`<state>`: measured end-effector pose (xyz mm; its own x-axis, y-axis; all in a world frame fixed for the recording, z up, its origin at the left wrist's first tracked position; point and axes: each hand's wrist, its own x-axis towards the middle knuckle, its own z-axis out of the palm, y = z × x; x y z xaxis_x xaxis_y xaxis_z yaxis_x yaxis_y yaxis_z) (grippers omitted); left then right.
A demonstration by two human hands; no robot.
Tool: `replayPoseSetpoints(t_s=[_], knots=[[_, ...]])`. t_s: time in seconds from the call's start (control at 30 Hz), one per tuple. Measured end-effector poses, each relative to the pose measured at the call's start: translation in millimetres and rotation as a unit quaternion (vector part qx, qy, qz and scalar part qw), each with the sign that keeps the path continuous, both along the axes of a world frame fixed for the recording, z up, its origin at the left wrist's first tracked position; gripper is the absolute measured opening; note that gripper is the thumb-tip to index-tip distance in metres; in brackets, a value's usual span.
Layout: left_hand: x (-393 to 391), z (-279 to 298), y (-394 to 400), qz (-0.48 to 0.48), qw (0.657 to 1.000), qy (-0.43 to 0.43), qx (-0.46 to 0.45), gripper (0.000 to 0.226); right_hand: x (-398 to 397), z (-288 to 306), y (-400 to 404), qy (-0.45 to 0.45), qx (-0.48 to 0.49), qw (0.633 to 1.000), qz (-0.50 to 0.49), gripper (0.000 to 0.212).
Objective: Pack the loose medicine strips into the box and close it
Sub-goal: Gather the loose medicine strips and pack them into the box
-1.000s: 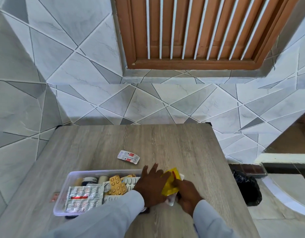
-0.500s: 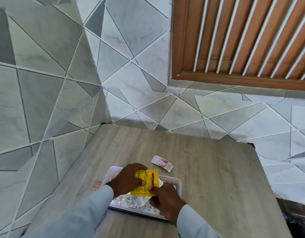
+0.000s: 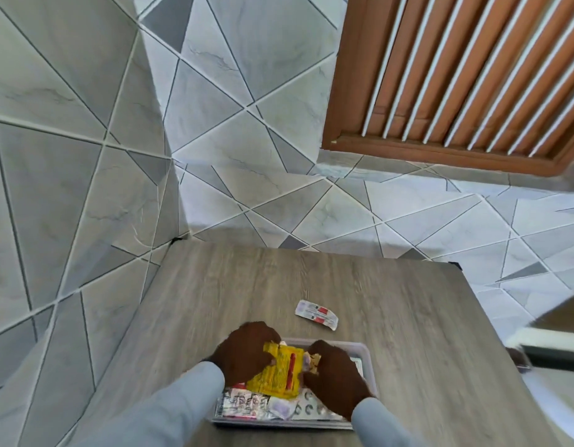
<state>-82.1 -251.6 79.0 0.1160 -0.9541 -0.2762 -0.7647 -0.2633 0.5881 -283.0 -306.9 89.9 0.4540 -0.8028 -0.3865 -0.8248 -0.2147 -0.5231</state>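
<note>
Grey tiled walls meet at a corner behind a wood-grain table (image 3: 360, 301), with a slatted brown shutter (image 3: 466, 79) up on the right.

Head view: a clear box (image 3: 367, 356) sits at the near table edge, already holding foil strips (image 3: 247, 404) along its front. Both hands are over it. The left hand (image 3: 243, 353) pinches the left edge of a yellow sachet (image 3: 281, 371); the right hand (image 3: 335, 379) pinches its right edge, and seems to hold a small pale bit too, though blur hides what. One white strip (image 3: 316, 314) lies loose on the table just beyond the box, apart from it. No lid shows.

Risks, as I judge them: the sachet, laid flat on the heap, may ride above the rim and stop the box closing. The white strip is easy to overlook. Pressing down near the table edge could tip the box off.
</note>
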Motion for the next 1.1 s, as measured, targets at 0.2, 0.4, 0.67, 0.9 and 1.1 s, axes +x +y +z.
replayPoseSetpoints(t_s=[0.2,0.4,0.67,0.9,1.1], knots=[[14,-14,2,-0.028,0.999,-0.013,-0.037,0.035,20,2,14,-0.017,0.009,0.998,-0.052,0.029],[3,-18,0,-0.069,0.978,-0.107,-0.167,0.044,28,-2,10,-0.039,-0.010,0.990,-0.138,0.023],[27,-34,18,-0.053,0.950,-0.201,-0.234,0.021,45,-7,-1,-0.075,-0.031,0.996,-0.048,0.003],[101,-34,40,0.178,0.984,0.024,-0.017,0.027,40,-12,-98,-0.050,-0.092,0.994,-0.035,0.021],[98,-53,78,0.107,0.977,-0.056,0.177,0.067,42,-41,-137,0.153,-0.015,0.987,0.053,0.060]])
